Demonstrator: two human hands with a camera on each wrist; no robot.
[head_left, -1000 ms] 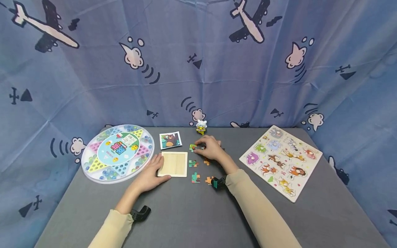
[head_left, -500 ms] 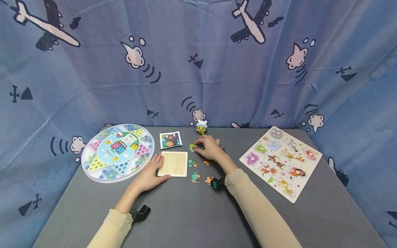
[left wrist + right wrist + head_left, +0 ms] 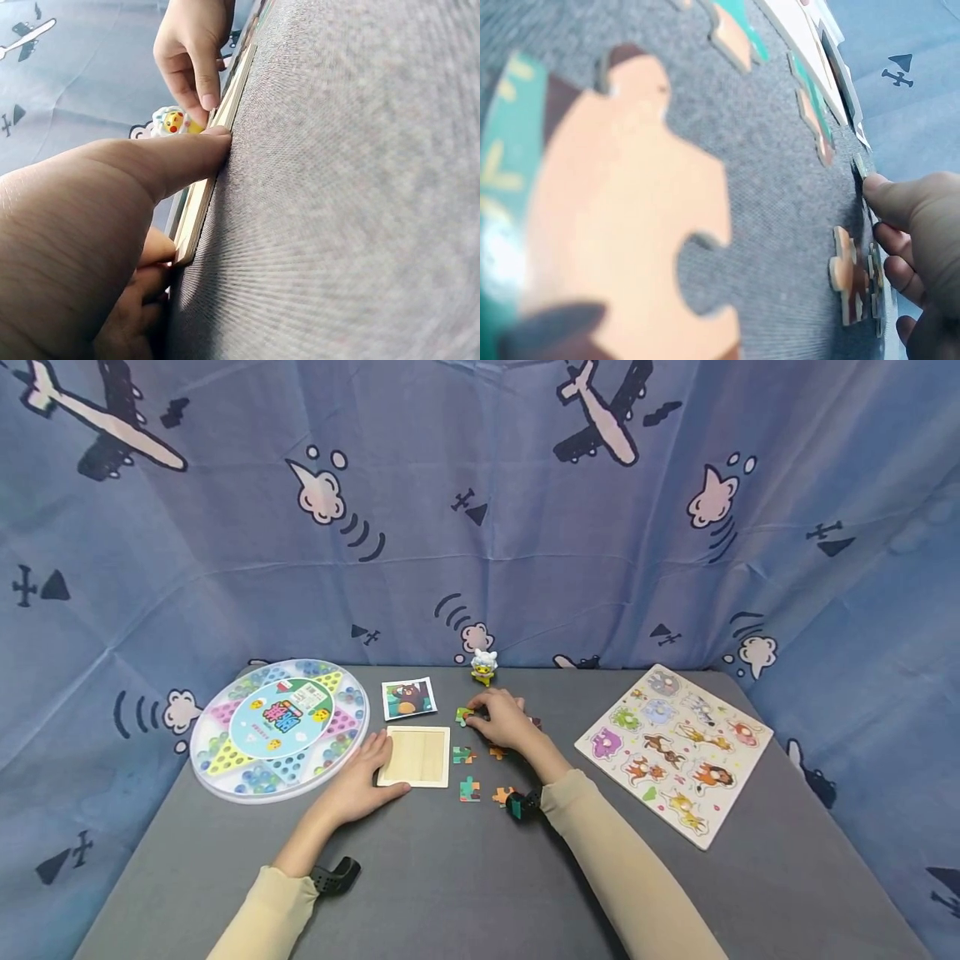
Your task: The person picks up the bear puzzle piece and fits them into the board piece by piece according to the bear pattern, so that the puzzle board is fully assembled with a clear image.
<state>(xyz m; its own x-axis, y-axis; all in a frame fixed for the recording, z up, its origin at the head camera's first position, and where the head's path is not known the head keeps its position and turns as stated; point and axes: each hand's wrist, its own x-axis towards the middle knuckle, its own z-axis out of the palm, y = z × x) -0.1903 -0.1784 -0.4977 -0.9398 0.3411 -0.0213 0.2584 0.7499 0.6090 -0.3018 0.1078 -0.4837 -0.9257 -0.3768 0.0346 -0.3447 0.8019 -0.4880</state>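
Note:
My left hand [image 3: 360, 783] rests against the left side of a square wooden puzzle tray [image 3: 415, 757], its thumb along the near edge. In the left wrist view, the thumb and fingertips touch the tray's rim [image 3: 196, 210]. Over the far end of the loose pieces, my right hand [image 3: 501, 718] pinches a green puzzle piece [image 3: 462, 716]; its far fingertips are partly hidden. Other jigsaw pieces lie nearer: a green-and-orange piece [image 3: 463, 755], a teal piece [image 3: 469, 789] and an orange piece [image 3: 502, 796]. A large orange-and-teal piece [image 3: 630, 210] fills the right wrist view's left side.
A bear picture card [image 3: 408, 698] lies behind the tray. A small toy figure [image 3: 483, 667] stands at the table's back. To the left is a round marble game board [image 3: 330, 763]; to the right lies an animal puzzle board [image 3: 675, 752]. A patterned curtain [image 3: 405, 527] hangs behind.
Both hands stay nearly in place. The right fingers remain at the green puzzle piece, with only a very slight shift. The whole head view has drifted a little.

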